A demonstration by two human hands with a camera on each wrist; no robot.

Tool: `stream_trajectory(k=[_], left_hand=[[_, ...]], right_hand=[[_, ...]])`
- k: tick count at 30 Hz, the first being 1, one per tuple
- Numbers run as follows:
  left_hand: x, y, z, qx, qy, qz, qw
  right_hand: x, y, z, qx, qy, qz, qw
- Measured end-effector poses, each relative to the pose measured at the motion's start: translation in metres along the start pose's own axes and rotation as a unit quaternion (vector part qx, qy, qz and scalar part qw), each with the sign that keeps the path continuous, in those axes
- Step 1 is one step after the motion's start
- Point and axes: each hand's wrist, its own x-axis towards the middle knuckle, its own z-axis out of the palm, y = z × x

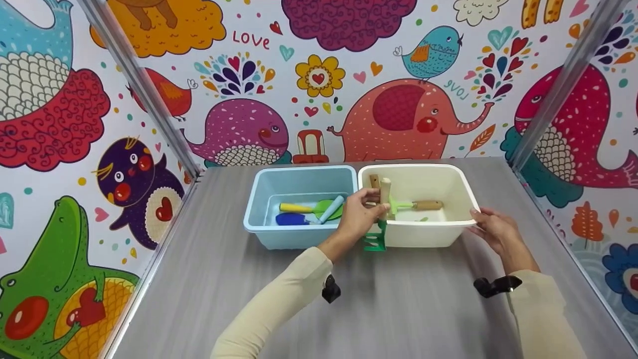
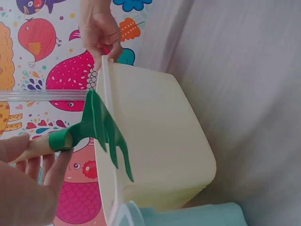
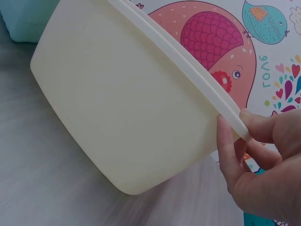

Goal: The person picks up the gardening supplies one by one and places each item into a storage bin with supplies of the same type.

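My left hand (image 1: 361, 212) grips the wooden handle of a green hand rake (image 2: 101, 125) near the front left corner of the cream tub (image 1: 428, 233). The rake's tines (image 1: 376, 242) hang outside the tub's front wall. At the tub's front right corner, my right hand (image 1: 498, 232) pinches the rim (image 3: 202, 82) between thumb and fingers. Inside the tub lie a light green tool with a wooden handle (image 1: 427, 205) and another wooden handle (image 1: 374, 180), partly hidden by the left hand.
A light blue tub (image 1: 289, 238) stands close against the cream one on the left. It holds a blue shovel (image 1: 293, 219), a green piece with a yellow handle (image 1: 295, 208) and a light blue handle (image 1: 331, 209). Cartoon-printed walls (image 1: 319, 114) enclose the grey table (image 1: 209, 279).
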Motion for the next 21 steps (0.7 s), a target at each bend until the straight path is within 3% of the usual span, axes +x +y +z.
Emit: stream_trajectory(k=[10, 21], left_hand=[[0.015, 0.007, -0.001, -0.069, 0.040, -0.052, 0.9955], [0.027, 0.014, 0.000, -0.124, 0.083, -0.061, 0.9869]], right_hand=[[-0.001, -0.003, 0.002, -0.008, 0.003, 0.007, 1.000], [-0.001, -0.002, 0.001, 0.006, -0.006, 0.002, 1.000]])
